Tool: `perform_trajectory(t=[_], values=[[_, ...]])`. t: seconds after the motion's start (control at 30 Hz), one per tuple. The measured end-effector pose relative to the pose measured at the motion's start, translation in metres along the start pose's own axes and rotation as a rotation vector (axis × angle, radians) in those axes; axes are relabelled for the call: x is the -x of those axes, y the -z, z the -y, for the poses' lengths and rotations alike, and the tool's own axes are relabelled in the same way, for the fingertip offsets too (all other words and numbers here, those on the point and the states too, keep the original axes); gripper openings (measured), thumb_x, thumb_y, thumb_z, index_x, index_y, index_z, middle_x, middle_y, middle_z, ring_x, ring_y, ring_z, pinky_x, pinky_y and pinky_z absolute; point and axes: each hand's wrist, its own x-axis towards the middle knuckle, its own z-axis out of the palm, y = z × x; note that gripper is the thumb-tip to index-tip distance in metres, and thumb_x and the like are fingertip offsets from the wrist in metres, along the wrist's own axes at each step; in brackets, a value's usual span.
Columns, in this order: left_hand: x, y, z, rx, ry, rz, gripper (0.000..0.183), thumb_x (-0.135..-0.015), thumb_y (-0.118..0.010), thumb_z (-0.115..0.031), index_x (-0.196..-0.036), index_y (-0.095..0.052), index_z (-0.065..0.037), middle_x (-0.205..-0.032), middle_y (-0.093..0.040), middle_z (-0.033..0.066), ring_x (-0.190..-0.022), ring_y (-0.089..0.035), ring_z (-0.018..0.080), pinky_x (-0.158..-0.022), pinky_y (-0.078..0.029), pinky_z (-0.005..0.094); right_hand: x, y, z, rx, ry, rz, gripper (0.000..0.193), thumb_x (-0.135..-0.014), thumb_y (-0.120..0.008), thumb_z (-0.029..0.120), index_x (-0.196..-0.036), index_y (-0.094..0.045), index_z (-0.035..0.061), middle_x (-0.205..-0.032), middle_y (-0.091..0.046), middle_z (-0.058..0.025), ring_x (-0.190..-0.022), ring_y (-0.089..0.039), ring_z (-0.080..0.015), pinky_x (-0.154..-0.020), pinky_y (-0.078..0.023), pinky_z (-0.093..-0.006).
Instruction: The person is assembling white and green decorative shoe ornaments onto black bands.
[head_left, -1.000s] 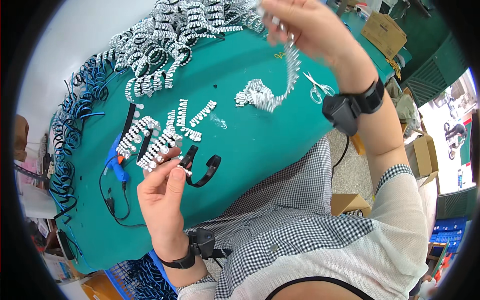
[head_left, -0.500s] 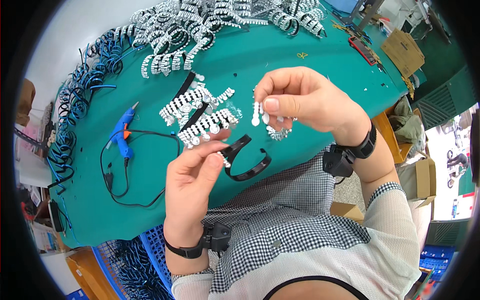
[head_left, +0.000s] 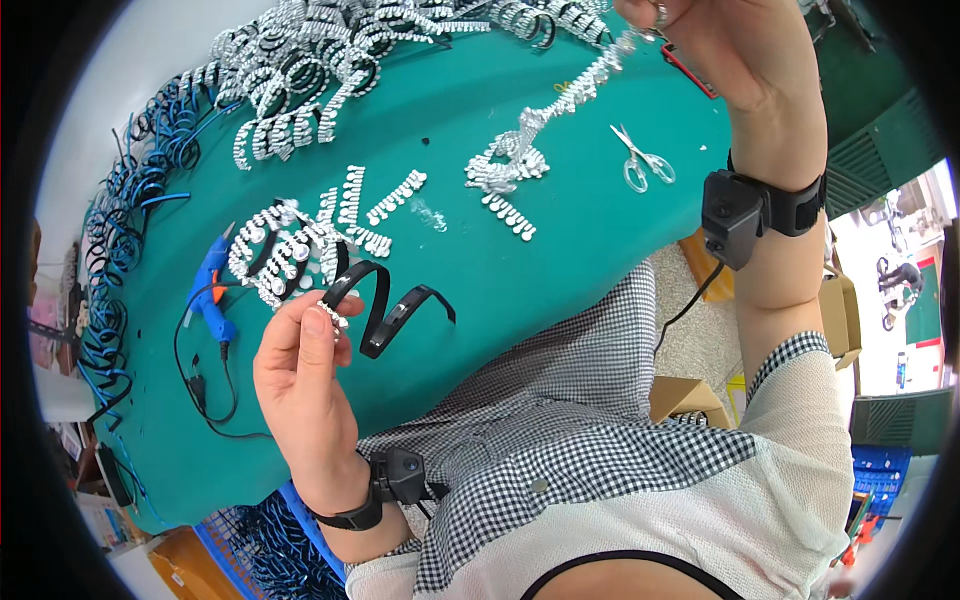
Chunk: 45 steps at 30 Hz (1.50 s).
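My left hand (head_left: pixel 305 375) pinches one end of a curled black band (head_left: pixel 376 315), with a few white beads at the fingertips. The rest of the band springs out to the right in loose bends. At the upper right, my right hand (head_left: pixel 735 50) is raised and partly cut off by the frame edge. From its closed fingers a white beaded trim (head_left: pixel 580 90) runs down to a crumpled heap on the table. Several short white beaded pieces (head_left: pixel 350 195) lie beyond my left hand, beside a cluster of beaded black bands (head_left: pixel 275 245).
A blue glue gun (head_left: pixel 212 290) with its black cord lies at the left. Scissors (head_left: pixel 645 165) rest at the right. Coiled beaded bands (head_left: pixel 300 75) are piled at the back, and blue-black coils (head_left: pixel 165 150) line the left edge. A blue basket (head_left: pixel 225 540) stands below the table.
My right hand has moved up and away, lifting the beaded trim and stretching it out from the heap. My left hand, still pinching the black band, has shifted left and slightly down.
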Motion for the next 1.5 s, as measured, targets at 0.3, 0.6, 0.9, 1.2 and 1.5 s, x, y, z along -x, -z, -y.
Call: perform_trajectory(t=[0.3, 0.6, 0.9, 1.2, 1.5], values=[[-0.012, -0.001, -0.005, -0.038, -0.001, 0.057, 0.020, -0.086, -0.056, -0.018, -0.094, -0.060, 0.000, -0.084, -0.063, 0.0072, -0.063, -0.046, 0.0056, -0.058, -0.036, 0.0190, -0.011, 0.044, 0.036, 0.107, 0.140, -0.197, 0.012, -0.090, -0.046, 0.012, -0.091, -0.052, 0.0016, -0.077, -0.060, -0.0080, -0.061, -0.059, -0.0105, -0.050, -0.050, -0.0202], [-0.036, -0.028, -0.023, 0.040, 0.013, 0.106, 0.017, -0.086, -0.055, -0.016, -0.093, -0.059, -0.001, -0.084, -0.062, 0.0078, -0.064, -0.048, 0.0053, -0.057, -0.037, 0.0194, 0.005, 0.061, 0.023, 0.182, -0.053, -0.498, 0.011, -0.090, -0.049, 0.014, -0.092, -0.052, 0.0037, -0.070, -0.057, -0.0034, -0.051, -0.048, -0.0040, -0.044, -0.036, -0.0133], [-0.053, -0.021, 0.002, 0.284, 0.057, 0.164, 0.019, -0.086, -0.055, -0.015, -0.097, -0.058, 0.000, -0.085, -0.063, 0.0097, -0.078, -0.058, 0.0142, -0.063, -0.040, 0.0223, 0.032, 0.083, -0.087, 0.923, -0.304, -0.302, 0.017, -0.082, -0.055, 0.018, -0.091, -0.061, 0.0053, -0.075, -0.061, -0.0038, -0.062, -0.056, -0.0125, -0.057, -0.046, -0.0269], [-0.062, -0.016, 0.003, 0.299, 0.080, 0.190, 0.022, -0.086, -0.056, -0.018, -0.097, -0.058, 0.001, -0.082, -0.061, 0.0094, -0.078, -0.056, 0.0149, -0.063, -0.039, 0.0247, 0.052, 0.032, -0.157, 1.128, -0.256, 0.301, 0.021, -0.075, -0.063, 0.019, -0.092, -0.062, 0.0061, -0.085, -0.060, -0.0090, -0.091, -0.053, -0.0250, -0.079, -0.044, -0.0338], [-0.062, -0.014, 0.010, 0.349, 0.092, 0.183, 0.021, -0.086, -0.054, -0.018, -0.096, -0.058, 0.001, -0.082, -0.061, 0.0088, -0.078, -0.056, 0.0146, -0.062, -0.039, 0.0245, 0.008, 0.039, -0.102, 0.319, -0.507, 0.047, 0.027, -0.071, -0.053, 0.008, -0.096, -0.054, -0.0018, -0.084, -0.060, -0.0075, -0.083, -0.059, -0.0157, -0.079, -0.044, -0.0284]])
